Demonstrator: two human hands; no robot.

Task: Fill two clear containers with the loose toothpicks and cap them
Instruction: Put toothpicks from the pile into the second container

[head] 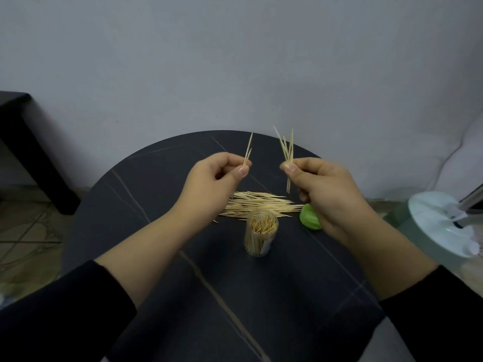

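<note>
A clear container (pixel 259 235) stands upright and uncapped on the round dark table (pixel 156 194), packed with toothpicks. Just behind it lies a pile of loose toothpicks (pixel 257 204). A green cap (pixel 309 218) rests to the container's right, partly hidden by my right hand. My left hand (pixel 215 178) pinches two or three toothpicks (pixel 247 151) upright above the pile. My right hand (pixel 324 186) pinches a small fan of several toothpicks (pixel 287 152), also raised over the table. I see only one container.
A pale green round appliance (pixel 441 226) with a white lid stands off the table's right edge. A dark piece of furniture (pixel 23 142) stands at the left by the wall. Cables lie on the floor at the left.
</note>
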